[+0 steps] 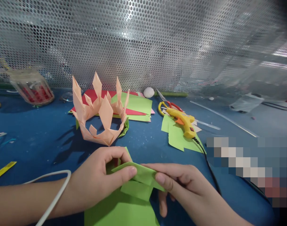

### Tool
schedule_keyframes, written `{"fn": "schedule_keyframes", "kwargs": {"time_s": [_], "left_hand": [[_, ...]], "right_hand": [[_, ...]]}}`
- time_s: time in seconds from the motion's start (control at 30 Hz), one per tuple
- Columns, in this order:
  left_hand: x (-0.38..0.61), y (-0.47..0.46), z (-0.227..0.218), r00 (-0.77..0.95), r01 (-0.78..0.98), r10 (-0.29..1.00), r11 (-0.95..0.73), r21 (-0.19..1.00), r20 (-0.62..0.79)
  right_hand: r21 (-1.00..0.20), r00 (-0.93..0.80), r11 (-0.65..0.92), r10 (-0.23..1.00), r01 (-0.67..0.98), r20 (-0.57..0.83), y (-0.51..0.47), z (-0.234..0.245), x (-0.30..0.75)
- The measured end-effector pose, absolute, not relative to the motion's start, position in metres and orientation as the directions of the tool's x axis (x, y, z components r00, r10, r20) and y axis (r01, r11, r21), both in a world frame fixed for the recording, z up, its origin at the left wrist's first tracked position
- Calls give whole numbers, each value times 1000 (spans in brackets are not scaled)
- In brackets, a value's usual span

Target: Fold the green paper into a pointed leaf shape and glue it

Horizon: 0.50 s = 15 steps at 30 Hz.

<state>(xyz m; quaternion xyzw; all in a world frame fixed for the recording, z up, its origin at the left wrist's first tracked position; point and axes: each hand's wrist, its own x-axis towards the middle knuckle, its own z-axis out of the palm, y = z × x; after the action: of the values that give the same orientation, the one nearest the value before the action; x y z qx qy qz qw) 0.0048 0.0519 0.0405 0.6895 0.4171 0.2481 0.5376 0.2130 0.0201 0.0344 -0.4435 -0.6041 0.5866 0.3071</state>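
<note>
Between my two hands is a folded piece of green paper (pixel 141 173). My left hand (pixel 105 175) pinches its left side, thumb on top and fingers curled behind. At the right end, my right hand (pixel 181 183) grips the paper between thumb and fingers. Below it lies a larger green sheet (pixel 124 208) near the front edge of the view. Just beyond my left hand stands a peach paper crown (pixel 105 114) with pointed tips; bits of green paper show at its base. What my left fingers touch behind the fold is partly hidden.
A yellow glue gun (pixel 181 119) lies on green paper scraps (pixel 178 138), beside scissors (pixel 165 100). Behind the crown are stacked coloured sheets (pixel 138 103). A glass jar (pixel 32 86) stands at left. A white cable (pixel 61 185) crosses my left wrist. A perforated metal panel (pixel 134 40) rises behind.
</note>
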Motion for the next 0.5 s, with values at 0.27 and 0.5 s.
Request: {"fn": "schedule_keyframes", "kwargs": {"time_s": [0.27, 0.5], "left_hand": [[3, 54, 39, 525, 297, 838, -21, 955, -145], [4, 51, 43, 577, 331, 804, -66, 941, -147]], "right_hand": [[-954, -420, -92, 883, 287, -212, 17, 32, 213], [-969, -419, -80, 891, 233, -175, 18, 32, 214]]}}
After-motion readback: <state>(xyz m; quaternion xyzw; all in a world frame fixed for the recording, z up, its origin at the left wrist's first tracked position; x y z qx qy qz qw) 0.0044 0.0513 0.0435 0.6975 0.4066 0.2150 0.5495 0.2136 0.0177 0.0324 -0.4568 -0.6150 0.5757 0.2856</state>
